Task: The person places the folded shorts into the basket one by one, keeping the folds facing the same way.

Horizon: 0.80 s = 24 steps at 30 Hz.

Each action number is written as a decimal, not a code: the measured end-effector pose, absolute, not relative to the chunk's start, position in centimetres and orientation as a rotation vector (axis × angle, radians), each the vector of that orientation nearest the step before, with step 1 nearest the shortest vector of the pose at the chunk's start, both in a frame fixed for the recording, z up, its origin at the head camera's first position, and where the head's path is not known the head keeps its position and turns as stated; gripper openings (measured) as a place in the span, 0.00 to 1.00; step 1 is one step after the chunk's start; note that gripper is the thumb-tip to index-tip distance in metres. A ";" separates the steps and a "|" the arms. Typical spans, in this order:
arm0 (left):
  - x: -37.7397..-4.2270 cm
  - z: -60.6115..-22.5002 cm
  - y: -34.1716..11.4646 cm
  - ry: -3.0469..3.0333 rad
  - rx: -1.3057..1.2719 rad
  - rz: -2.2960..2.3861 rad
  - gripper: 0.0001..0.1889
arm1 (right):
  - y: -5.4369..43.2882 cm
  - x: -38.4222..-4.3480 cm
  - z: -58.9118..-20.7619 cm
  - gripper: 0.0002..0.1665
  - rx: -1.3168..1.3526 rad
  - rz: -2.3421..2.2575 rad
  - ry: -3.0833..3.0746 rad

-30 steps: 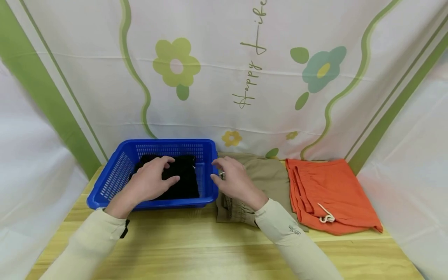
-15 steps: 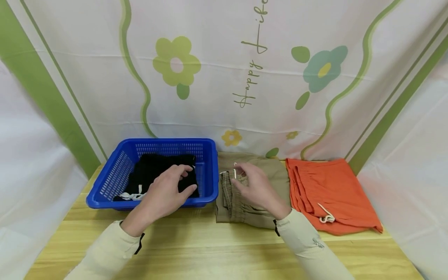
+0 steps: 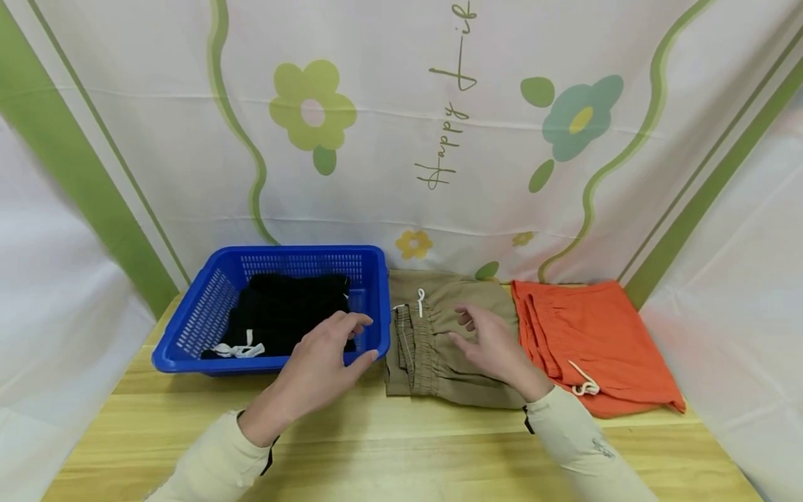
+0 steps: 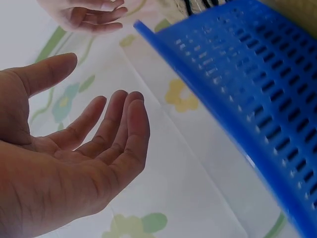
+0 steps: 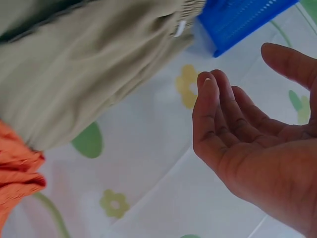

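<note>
My left hand (image 3: 320,366) hovers over the front right corner of the blue plastic basket (image 3: 178,364), fingers loosely bent and holding nothing. Inside the basket lies a folded black garment (image 3: 282,310) with a white drawstring (image 3: 241,347) at its front left. To the basket's right are folded khaki pants (image 3: 452,376) with an elastic waist and a white cord. My right hand (image 3: 495,348) is above these pants, its thumb and fingers apart with nothing between them. Both wrist views show the left hand (image 4: 99,144) and right hand (image 5: 252,134) relaxed, palms bare.
Folded orange shorts (image 3: 608,348) with a white drawstring lie at the right of the khaki pants. Everything rests on a wooden table (image 3: 389,460). A white curtain (image 3: 376,174) with printed flowers stands right behind, and white fabric borders both sides.
Both hands have moved right: the left from over the black garment to the basket's front right corner, the right from the basket's right rim across the khaki pants. The white drawstring is now uncovered.
</note>
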<state>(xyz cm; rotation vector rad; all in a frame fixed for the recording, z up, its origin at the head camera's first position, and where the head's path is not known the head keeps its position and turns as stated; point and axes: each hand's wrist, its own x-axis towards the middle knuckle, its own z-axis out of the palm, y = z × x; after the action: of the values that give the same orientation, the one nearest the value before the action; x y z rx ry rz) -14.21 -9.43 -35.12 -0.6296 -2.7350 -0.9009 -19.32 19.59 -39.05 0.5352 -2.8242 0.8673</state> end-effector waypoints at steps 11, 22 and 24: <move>-13.0 -37.0 -6.7 -2.720 -0.843 -0.851 0.22 | 23.4 -19.8 -40.4 0.27 0.397 0.837 -2.921; -13.0 -40.3 -4.1 -2.874 -1.020 -0.739 0.25 | 26.5 -21.7 -41.6 0.33 0.293 0.804 -3.040; -13.1 -40.8 -3.6 -2.909 -1.051 -0.665 0.27 | 26.9 -22.1 -41.8 0.33 0.309 0.785 -3.048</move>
<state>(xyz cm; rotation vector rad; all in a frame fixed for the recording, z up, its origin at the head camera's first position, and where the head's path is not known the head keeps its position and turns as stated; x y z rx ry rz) -13.10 -3.65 -40.80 -1.0511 -2.9091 -0.6647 -22.09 26.90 -41.76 0.3092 -3.0484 0.7853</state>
